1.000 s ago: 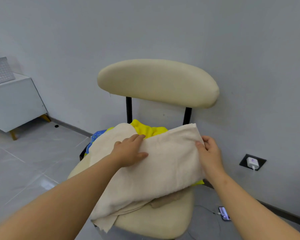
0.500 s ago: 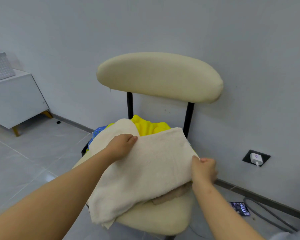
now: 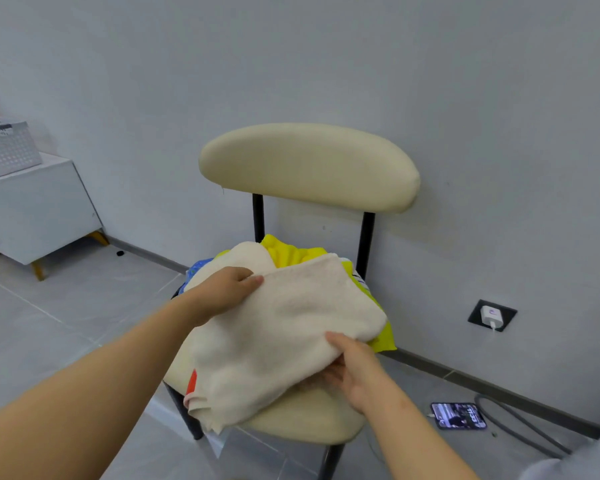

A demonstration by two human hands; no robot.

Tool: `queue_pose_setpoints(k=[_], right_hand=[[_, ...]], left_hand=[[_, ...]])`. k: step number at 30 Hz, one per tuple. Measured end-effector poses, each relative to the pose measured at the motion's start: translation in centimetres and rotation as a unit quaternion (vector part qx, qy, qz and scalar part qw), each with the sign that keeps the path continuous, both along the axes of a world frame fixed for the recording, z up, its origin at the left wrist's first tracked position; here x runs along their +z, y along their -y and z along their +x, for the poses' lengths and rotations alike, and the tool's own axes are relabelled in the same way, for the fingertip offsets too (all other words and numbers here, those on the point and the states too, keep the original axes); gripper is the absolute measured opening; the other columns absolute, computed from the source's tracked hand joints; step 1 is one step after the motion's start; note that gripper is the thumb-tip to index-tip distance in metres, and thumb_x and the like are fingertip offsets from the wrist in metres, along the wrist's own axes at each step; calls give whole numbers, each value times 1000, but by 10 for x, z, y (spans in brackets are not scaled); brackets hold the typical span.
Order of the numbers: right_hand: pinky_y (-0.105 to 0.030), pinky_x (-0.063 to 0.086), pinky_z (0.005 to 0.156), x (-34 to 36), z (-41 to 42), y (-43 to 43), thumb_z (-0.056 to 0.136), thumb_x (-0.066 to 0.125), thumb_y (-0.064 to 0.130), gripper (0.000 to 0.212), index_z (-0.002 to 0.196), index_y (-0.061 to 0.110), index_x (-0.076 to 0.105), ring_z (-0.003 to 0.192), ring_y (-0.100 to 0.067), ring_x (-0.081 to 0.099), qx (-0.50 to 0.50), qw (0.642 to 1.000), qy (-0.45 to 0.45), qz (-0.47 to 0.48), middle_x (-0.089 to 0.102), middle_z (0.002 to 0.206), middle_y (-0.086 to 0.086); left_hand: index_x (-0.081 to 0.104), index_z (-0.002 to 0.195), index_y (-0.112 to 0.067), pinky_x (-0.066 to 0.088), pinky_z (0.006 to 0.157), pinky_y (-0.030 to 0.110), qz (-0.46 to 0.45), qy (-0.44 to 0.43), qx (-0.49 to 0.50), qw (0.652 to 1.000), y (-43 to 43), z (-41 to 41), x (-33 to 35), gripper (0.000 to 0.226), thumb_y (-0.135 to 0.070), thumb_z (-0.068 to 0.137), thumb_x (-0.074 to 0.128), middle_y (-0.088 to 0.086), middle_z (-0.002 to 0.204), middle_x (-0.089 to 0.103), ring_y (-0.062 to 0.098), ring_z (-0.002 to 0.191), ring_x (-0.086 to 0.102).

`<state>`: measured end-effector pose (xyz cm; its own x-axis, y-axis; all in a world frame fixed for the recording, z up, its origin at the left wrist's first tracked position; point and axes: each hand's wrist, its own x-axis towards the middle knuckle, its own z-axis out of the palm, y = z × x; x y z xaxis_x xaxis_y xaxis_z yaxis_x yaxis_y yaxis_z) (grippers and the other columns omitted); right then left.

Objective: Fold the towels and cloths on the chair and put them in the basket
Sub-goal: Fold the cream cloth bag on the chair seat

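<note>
A cream towel [image 3: 284,334] lies folded over on the cream chair [image 3: 309,168], draping off the seat's front left. My left hand [image 3: 227,289] grips the towel's upper left edge. Low on the right, my right hand [image 3: 352,367] holds the towel's near edge with fingers tucked under it. Beneath the towel lie a yellow cloth [image 3: 291,252], a blue cloth [image 3: 198,265] and something with a red-orange patch [image 3: 192,382]. A white basket [image 3: 6,147] stands on a cabinet at far left.
The chair stands against a grey wall. A white cabinet [image 3: 39,209] on wooden legs is at the left. A wall socket with a charger [image 3: 492,315], a phone [image 3: 458,415] and a grey cable lie on the floor to the right.
My right hand has slid from the towel's far right corner down to its near edge, drawing the towel toward me. A red-orange patch now shows below. The left hand has closed on the upper edge.
</note>
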<state>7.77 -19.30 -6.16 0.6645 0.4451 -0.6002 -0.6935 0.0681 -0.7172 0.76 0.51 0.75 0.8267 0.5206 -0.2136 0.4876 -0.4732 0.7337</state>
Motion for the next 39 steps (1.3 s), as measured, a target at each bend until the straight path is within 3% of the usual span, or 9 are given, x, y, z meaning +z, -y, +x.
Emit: queue_pose_setpoints(k=[3,6,13,18,21,24,28,34,39], right_hand=[[-30,50,66,38,19,8,88,55,19,35,120,6,57,87,-22,62,-54,987,37,148,67,100,-10],[-35,52,82,80,30,20,78,60,35,57,129,9,54,108,-25,62,13,968,106,229,66,116,-11],[-23,54,56,133,26,45,85,66,8,5,90,8,65,65,-12,67,53,953,298,22,69,83,-5],[-25,41,55,143,19,57,82,70,31,28,67,9,62,65,-18,54,23,901,411,-140,61,69,-5],[-12,43,43,155,12,65,87,65,24,18,81,7,66,59,-10,58,7,929,369,-11,63,74,-2],[-9,46,49,164,4,72,89,59,14,20,101,-1,64,59,1,63,35,932,344,110,66,85,-5],[-11,50,54,168,0,79,90,53,9,12,91,4,63,62,0,66,45,922,328,199,70,74,1],[-28,58,69,158,4,88,66,68,21,37,102,22,62,80,-12,70,121,914,342,179,74,87,5],[-35,58,67,115,16,86,63,67,24,46,107,30,56,84,-19,71,193,936,266,124,74,92,1]], left_hand=[[65,96,-15,46,89,36,-157,108,60,980,13,-8,17,28,-34,99,44,5,100,65,20,94,60],[60,112,-13,47,82,28,-287,212,116,927,36,-11,36,26,-28,100,43,0,103,65,14,95,60],[62,103,-10,53,75,20,-230,286,34,930,62,-36,69,15,-9,88,61,3,95,70,14,87,66],[62,83,-11,48,79,26,-134,318,67,936,78,-45,73,9,-9,81,70,4,92,62,18,89,58],[60,78,-14,42,84,21,-127,355,89,922,81,-51,74,15,-8,76,74,-5,119,55,13,109,52],[62,82,-13,46,76,21,-234,387,25,892,87,-58,81,21,-6,68,74,-8,94,69,8,89,63],[62,99,-17,54,65,23,-299,399,-13,867,95,-64,86,29,-19,71,64,-4,87,72,11,79,68],[60,108,-32,55,67,21,-266,389,-23,882,105,-64,87,34,-29,74,61,-14,94,72,6,87,69],[50,111,-42,55,74,33,-337,260,-16,905,102,-53,46,26,-40,85,52,-5,106,66,17,96,66]])
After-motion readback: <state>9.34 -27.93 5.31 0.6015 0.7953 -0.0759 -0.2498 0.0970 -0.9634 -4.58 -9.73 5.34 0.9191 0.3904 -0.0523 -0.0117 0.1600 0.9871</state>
